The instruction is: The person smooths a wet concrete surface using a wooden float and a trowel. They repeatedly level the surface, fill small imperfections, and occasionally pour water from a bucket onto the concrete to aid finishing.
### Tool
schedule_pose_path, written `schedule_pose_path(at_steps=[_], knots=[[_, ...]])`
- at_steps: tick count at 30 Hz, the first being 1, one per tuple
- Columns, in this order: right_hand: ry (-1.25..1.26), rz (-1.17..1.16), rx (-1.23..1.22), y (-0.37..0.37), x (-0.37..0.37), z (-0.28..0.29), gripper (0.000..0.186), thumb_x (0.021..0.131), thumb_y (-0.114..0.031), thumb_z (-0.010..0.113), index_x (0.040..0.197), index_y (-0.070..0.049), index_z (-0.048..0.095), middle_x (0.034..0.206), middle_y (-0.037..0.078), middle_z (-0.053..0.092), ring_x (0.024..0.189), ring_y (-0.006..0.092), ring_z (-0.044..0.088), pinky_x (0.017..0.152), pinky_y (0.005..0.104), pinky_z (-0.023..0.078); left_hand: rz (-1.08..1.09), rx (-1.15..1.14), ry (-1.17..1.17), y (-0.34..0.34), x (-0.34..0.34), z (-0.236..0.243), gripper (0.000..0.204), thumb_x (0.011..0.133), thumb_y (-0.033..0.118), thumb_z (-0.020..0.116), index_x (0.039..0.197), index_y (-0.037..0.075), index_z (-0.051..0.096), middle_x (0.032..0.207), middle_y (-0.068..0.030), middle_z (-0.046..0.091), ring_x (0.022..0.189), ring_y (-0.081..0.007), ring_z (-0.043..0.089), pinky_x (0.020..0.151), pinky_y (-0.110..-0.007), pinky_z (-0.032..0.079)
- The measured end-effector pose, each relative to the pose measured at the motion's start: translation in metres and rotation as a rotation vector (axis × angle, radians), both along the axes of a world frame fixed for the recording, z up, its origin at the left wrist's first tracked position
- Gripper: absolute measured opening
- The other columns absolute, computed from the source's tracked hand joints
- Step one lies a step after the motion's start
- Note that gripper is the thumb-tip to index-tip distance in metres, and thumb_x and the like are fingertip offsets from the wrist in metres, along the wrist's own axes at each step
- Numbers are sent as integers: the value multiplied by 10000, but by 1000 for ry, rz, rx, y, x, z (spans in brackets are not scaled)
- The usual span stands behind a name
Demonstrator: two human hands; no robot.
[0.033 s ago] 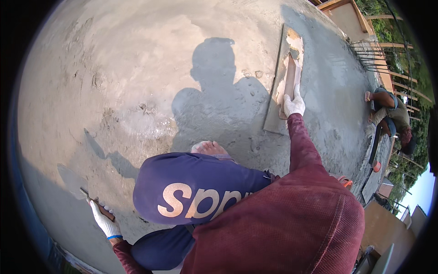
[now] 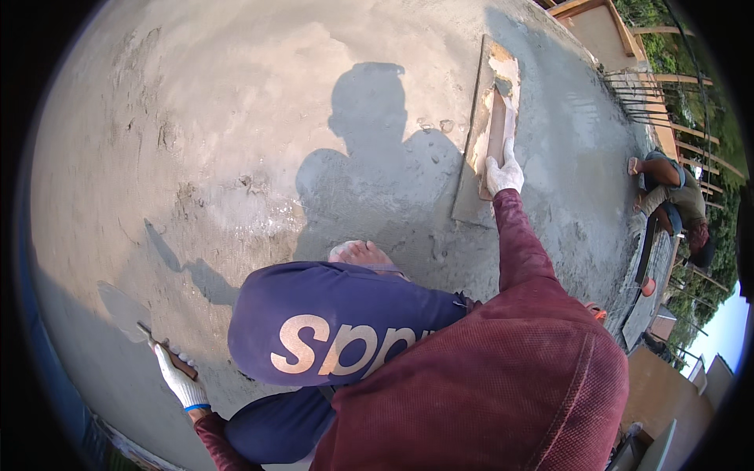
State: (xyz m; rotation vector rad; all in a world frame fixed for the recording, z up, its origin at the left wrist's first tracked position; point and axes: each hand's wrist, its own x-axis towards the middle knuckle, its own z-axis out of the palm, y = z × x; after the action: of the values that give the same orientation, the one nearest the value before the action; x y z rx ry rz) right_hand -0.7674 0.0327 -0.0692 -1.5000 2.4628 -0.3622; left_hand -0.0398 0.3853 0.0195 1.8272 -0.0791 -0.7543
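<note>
My right hand [image 2: 505,173], in a white knit glove, is closed round the handle of a long wooden float [image 2: 471,184]. Crusted mortar covers parts of the float, which lies flat on wet grey concrete [image 2: 259,118] at the right. At the lower left, my gloved left hand [image 2: 182,380] grips the wooden handle of a pointing trowel [image 2: 124,309]. The trowel's grey blade points away from me, low over the slab; whether it touches cannot be made out. Between the hands are my bent knee in blue trousers [image 2: 314,314] and a bare foot [image 2: 361,253].
Another person [image 2: 675,188] crouches at the slab's right edge, close to a dark long bar [image 2: 647,247] and a small orange-red object [image 2: 648,286]. Steel rods [image 2: 636,98] and timber formwork [image 2: 601,35] line the far right. Rough patches and lumps mark the left of the slab.
My right hand and the float have shifted slightly away from me and a little left. The left hand and trowel look unmoved.
</note>
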Motion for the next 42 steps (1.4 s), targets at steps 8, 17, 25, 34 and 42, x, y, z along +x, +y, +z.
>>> schedule_pose_path(at_steps=[8,17,25,34,42], knots=[[-80,306,-183,-91,170,-17,805,889,-313,682,1612,-199,347,1211,234,705,1064,415,695,954,467,540,105,-55,63,11,0,-18,530,1062,460,566,1442,93,529,1162,30,575,943,-98,545,785,-266,432],[-159,1111,10,-134,406,-72,718,903,-426,678,1556,-247,436,1249,203,695,1108,412,680,947,462,543,234,75,-78,0,-18,21,392,1025,473,631,1157,107,674,844,14,641,683,-98,596,595,-265,477],[-255,1672,158,-12,576,-67,778,973,-487,582,1638,-292,229,1440,210,579,1181,430,643,973,493,543,613,-170,-343,52,-34,93,391,1010,414,679,1226,88,680,947,-13,683,733,-84,610,631,-240,486],[-273,2347,499,154,609,-45,752,970,-428,585,1631,-241,279,1423,228,577,1208,410,631,1016,498,515,909,-407,-535,80,-111,212,341,1042,256,652,1289,42,554,997,-53,590,765,-107,538,665,-269,478],[-252,2269,21,60,660,-67,967,837,-155,697,1656,-220,186,1402,228,601,1131,446,659,981,459,535,1133,-688,-451,113,-271,199,430,1090,343,554,1351,5,510,907,-26,575,677,-96,503,576,-253,441]])
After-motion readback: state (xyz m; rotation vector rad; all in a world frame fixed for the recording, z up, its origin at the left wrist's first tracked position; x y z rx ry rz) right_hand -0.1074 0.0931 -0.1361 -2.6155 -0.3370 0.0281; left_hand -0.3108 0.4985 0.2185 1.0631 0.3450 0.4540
